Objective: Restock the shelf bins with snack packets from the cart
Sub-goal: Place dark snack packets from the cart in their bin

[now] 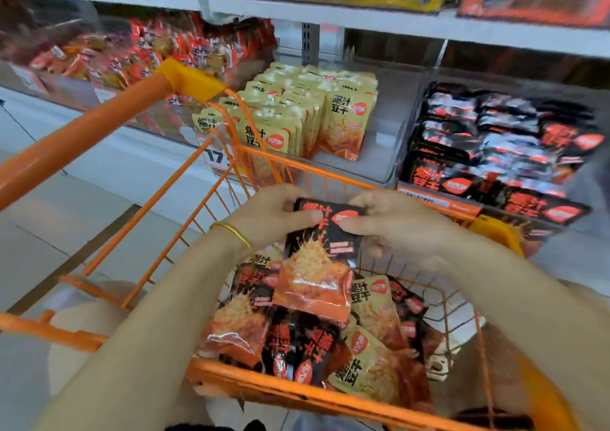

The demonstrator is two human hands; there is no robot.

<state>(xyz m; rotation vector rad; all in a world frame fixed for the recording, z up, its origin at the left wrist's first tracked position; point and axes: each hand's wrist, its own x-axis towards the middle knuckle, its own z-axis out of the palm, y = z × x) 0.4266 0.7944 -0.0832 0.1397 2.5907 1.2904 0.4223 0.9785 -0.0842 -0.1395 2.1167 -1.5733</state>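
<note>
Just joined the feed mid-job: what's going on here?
A person holds one black snack packet by its top edge, left hand and right hand both pinching it above the orange cart. More mixed packets, black and beige, lie in the cart. Ahead, beige packets stand in one shelf bin; black packets fill the neighbouring bin to its right.

Packets [359, 341] in cart [297, 394] — shelf bins [392, 133] behind it, hands above

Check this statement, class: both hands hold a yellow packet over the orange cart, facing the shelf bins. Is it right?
Not quite: the head view shows the packet is black, not yellow. The left hand and right hand do hold it over the orange cart, facing the shelf bins.
</note>
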